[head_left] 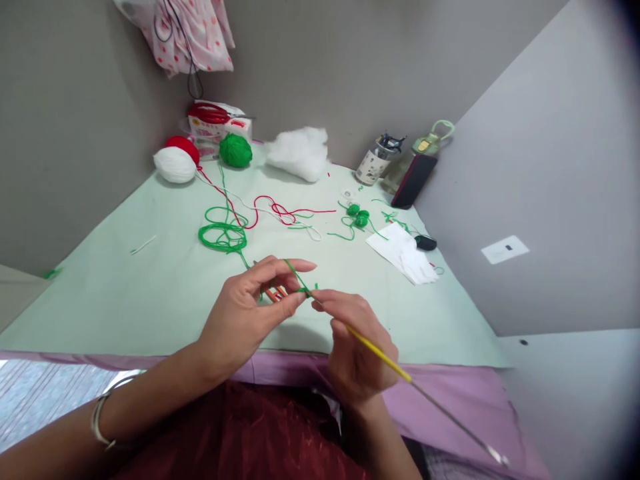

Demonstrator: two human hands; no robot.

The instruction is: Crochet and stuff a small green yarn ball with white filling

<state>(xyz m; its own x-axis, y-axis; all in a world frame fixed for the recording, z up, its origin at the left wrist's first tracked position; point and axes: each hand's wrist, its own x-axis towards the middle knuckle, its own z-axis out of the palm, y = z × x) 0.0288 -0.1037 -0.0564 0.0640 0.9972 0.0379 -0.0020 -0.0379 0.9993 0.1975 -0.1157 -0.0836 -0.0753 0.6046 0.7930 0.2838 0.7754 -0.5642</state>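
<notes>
My left hand (pixel 250 300) pinches a strand of green yarn (pixel 295 272), which runs over its index finger. In my right hand (pixel 363 343) is a crochet hook (pixel 380 355) with a yellow grip and a long metal shaft. The hook's tip meets the small green stitches at my left fingertips. Behind my left hand, scissors with orange handles (pixel 276 293) lie on the table, partly hidden. Loose coils of green yarn (pixel 223 237) lie beyond that hand and lead back to a green yarn ball (pixel 236 151).
White (pixel 175 165) and red (pixel 183 145) yarn balls sit back left. White stuffing (pixel 299 153) lies at the back. Small green crocheted balls (pixel 358 215), paper (pixel 403 253), a pen cup (pixel 374 165), a bottle (pixel 400 172) and a phone (pixel 415 181) are on the right.
</notes>
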